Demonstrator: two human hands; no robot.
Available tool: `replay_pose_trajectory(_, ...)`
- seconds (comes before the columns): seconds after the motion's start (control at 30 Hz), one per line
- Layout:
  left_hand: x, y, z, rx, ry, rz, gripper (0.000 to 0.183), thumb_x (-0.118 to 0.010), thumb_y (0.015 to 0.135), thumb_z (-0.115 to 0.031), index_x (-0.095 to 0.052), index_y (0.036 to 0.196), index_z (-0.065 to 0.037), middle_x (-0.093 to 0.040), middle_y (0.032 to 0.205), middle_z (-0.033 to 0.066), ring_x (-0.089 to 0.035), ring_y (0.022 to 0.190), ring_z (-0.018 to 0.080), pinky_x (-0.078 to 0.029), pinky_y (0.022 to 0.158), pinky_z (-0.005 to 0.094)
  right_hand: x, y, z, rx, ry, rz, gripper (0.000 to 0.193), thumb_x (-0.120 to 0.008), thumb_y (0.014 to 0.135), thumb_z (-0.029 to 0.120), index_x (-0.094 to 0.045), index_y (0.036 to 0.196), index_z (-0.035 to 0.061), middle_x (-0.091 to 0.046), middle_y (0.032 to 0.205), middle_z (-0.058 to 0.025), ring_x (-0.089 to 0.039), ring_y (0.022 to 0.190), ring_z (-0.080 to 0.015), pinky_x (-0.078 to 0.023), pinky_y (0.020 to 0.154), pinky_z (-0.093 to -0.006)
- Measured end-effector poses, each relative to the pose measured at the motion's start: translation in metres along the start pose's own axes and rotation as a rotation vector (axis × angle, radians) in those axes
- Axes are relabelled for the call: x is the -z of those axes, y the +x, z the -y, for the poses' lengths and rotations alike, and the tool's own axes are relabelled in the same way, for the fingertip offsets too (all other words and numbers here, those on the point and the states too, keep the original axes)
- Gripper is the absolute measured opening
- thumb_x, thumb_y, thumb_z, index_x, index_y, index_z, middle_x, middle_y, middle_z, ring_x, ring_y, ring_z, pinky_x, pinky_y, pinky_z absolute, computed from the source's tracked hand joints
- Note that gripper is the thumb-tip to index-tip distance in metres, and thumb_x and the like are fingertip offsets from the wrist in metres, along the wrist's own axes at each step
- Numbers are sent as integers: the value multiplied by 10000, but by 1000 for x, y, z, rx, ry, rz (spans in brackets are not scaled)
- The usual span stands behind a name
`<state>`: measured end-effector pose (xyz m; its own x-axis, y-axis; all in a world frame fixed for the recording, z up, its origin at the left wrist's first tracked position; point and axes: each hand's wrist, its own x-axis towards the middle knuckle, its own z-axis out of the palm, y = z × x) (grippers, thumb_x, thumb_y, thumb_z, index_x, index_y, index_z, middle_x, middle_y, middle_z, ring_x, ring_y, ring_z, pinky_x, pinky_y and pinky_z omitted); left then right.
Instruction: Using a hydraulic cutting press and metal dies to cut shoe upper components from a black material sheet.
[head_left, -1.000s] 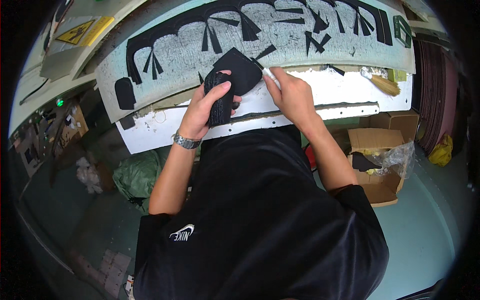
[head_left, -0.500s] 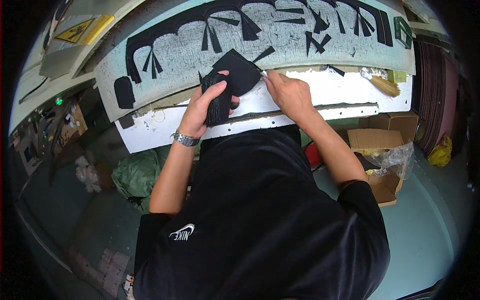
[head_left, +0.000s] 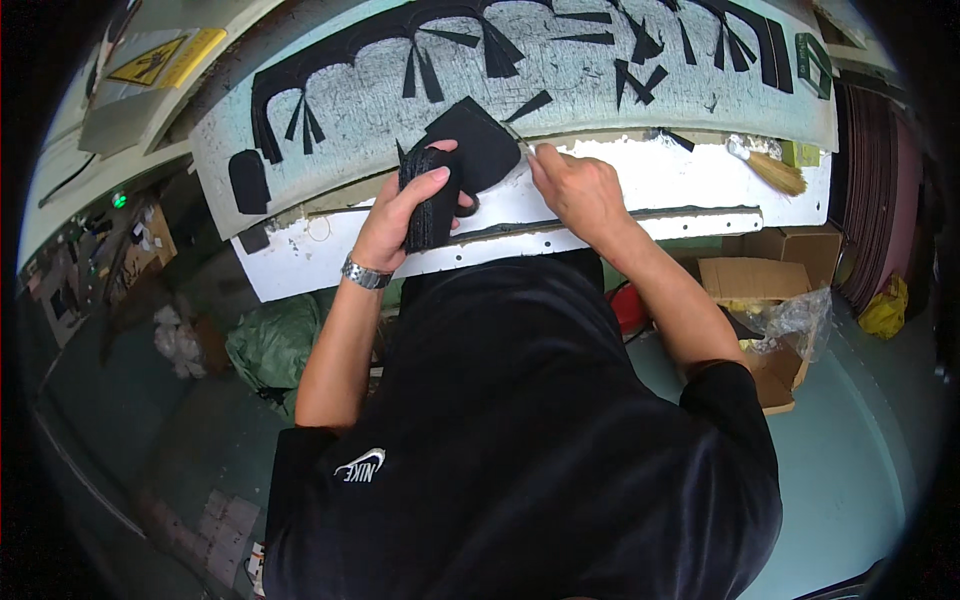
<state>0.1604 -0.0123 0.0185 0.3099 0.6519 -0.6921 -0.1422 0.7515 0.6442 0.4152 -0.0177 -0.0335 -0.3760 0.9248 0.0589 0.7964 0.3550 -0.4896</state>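
Note:
My left hand (head_left: 388, 225) is wrapped around a thick stack of black cut pieces (head_left: 428, 215), held upright with the layered edges facing me. Just behind the stack lies a flat black piece with a rounded edge (head_left: 480, 145), across the front rim of the cutting board (head_left: 350, 130). Closed at the right side of that piece, my right hand (head_left: 580, 190) pinches a thin pointed tool (head_left: 520, 140); its tip reaches the piece's edge, and its kind is too small to tell. A small dark round thing (head_left: 467, 204) shows by my left fingers, partly hidden.
Black offcuts, narrow wedges (head_left: 640, 82) and an arched strip (head_left: 380, 28) lie over the board. A straw brush (head_left: 775, 172) rests at the right of the white ledge (head_left: 680, 180). Below stand an open cardboard box (head_left: 755, 280) and a green bag (head_left: 275, 345).
My left hand and the stack have shifted slightly left. The right fingertips have moved a little to the right and down, away from the flat piece's edge, with the thin tool still pinched.

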Motion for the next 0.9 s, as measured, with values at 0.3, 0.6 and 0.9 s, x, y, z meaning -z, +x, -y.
replay_pose_trajectory(0.3,25,-20,-7,-124,-68,118,667,-639,929,-361,-436,1485,-53,-709,1002,201,-677,764,189,-561,704,303,30,-22,-9,-38,186,91,201,-611,990,236,-576,909,54,-667,676,-138,-667,609,-360,-524,559,-452)
replay_pose_trajectory(0.6,24,-33,-9,-242,-313,317,886,-675,865,-434,-272,1560,-59,-662,1141,296,-702,838,270,-581,740,345,67,8,17,28,93,-151,299,-747,916,267,-704,1040,-2,-592,747,-109,-608,673,-276,-515,668,-379)
replay_pose_trajectory(0.9,39,-53,8,-355,-502,442,913,-665,872,-561,-296,1560,-89,-407,1513,281,-603,1200,418,-581,802,475,86,76,67,-193,1185,-36,344,-625,1017,113,-551,1326,-21,-680,1046,-64,-650,931,-106,-548,821,-235)
